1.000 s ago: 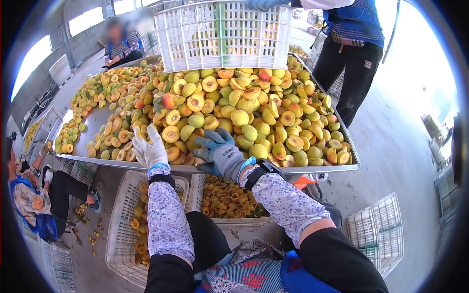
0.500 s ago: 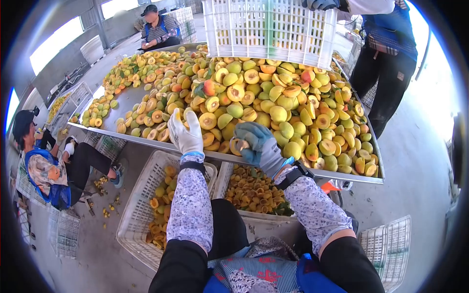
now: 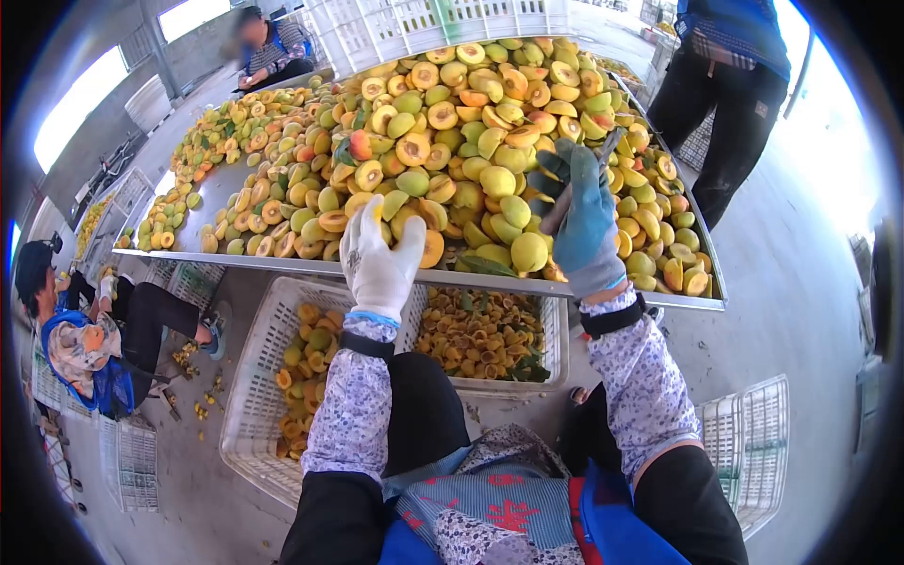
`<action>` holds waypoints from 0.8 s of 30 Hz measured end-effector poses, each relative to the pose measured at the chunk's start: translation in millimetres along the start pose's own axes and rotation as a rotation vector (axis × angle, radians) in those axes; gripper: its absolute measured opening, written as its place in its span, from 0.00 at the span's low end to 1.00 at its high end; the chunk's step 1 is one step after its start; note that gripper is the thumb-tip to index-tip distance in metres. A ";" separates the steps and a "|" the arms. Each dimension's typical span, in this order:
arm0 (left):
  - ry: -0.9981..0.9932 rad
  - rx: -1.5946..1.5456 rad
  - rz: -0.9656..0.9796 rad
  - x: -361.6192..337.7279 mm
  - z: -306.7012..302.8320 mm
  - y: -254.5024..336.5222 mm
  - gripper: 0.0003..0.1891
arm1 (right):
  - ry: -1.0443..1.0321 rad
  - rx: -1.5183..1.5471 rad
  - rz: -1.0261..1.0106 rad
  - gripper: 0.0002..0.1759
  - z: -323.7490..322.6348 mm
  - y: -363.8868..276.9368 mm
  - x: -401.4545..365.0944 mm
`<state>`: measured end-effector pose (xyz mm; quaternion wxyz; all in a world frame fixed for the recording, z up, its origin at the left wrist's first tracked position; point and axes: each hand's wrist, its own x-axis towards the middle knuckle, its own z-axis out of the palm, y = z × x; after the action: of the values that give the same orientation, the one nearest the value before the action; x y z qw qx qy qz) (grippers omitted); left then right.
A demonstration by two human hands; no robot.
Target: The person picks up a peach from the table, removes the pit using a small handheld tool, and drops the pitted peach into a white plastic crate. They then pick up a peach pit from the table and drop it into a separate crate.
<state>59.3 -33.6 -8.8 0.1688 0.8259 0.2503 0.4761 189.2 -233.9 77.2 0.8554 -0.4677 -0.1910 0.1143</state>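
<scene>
My left hand [image 3: 379, 259], in a white glove, is over the front rim of the metal table [image 3: 235, 262]. Its fingers are apart, right beside a halved peach [image 3: 432, 249], and the palm looks bare. My right hand [image 3: 586, 226], in a teal and grey glove, is raised over the front of the fruit pile. A dark, thin stick-like tool [image 3: 557, 212] slants across its palm, gripped by the thumb side. Around both hands lie yellow-green peaches [image 3: 497, 181], many cut in half with brown stones or hollows showing. A green leaf [image 3: 485, 266] lies at the table's front.
Below the table, one white crate [image 3: 247, 395] holds fruit pieces and another [image 3: 556, 348] holds scraps. A white crate [image 3: 433, 24] rests over the far fruit. One person stands at the right, another sits at the left, a third at the back. An upturned crate [image 3: 749, 452] is at the right.
My right hand has risen and moved right, turning so the tool shows. My left hand has moved slightly right and down. The far crate sits higher in view, and the other person's gloved hand has left view.
</scene>
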 end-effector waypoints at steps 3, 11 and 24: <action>-0.058 -0.046 0.060 -4.8 -1.1 46.1 0.27 | 0.033 -0.264 0.040 0.24 -27.0 15.5 -29.8; -0.114 -0.164 0.057 4.7 44.9 83.6 0.31 | 0.199 -0.184 0.285 0.17 -71.2 41.1 -61.4; -0.390 0.253 0.281 108.0 160.9 134.1 0.28 | 0.202 -0.149 0.312 0.16 -84.9 30.5 -76.1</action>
<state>278.8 -87.7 57.6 0.0416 0.9432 0.1536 0.2916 156.9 -310.3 -6.8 0.8053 -0.5625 -0.0372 0.1835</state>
